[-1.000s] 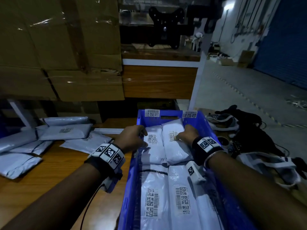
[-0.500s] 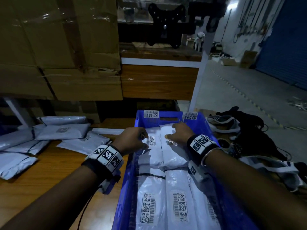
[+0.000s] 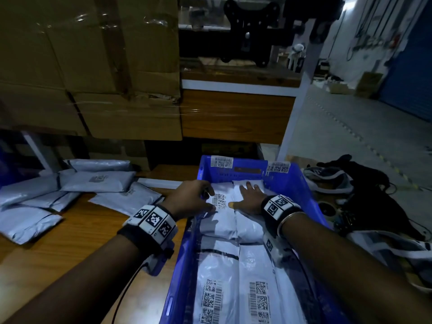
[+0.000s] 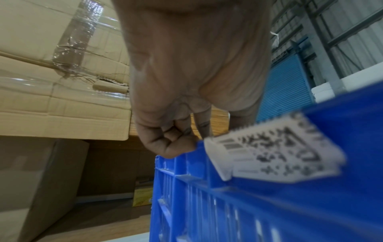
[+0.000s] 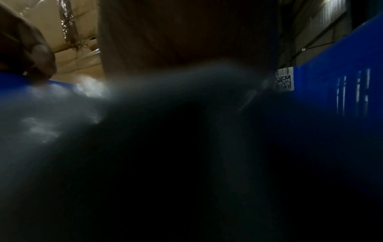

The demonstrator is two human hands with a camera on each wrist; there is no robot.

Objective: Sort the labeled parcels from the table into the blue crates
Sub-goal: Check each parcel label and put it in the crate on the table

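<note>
Two white poly-mailer parcels are lying side by side at the far end of the blue crate (image 3: 295, 183), each with its long axis running from the person toward the crate's far wall. The far left parcel (image 3: 218, 220) is showing its barcode label face up; the far right parcel (image 3: 249, 226) is lying touching it along their shared long edge. Nearer the person, two more labelled parcels (image 3: 236, 293) are lying in the same orientation, labels up, filling the near end of the crate. Barcode stickers are sitting on the crate's far rim.

The right hand (image 3: 251, 197) is resting flat on the far right parcel with its fingers straight and spread, thumb reaching toward the label of the left one; it is gripping nothing. The right wrist view is mostly dark and is showing only blurred parcel film and the crate's inner wall (image 5: 331, 98).

The left hand (image 3: 190, 197) is positioned over the crate's left wall at the edge of the far left parcel. In the left wrist view its fingers (image 4: 172, 140) are curled inward above the crate rim (image 4: 259, 188), and nothing is visibly held in them.

Several grey parcels (image 3: 98, 182) are lying in a loose pile on the wooden table (image 3: 77, 244) to the left of the crate. Taped cardboard boxes (image 3: 93, 66) are standing behind them.
</note>
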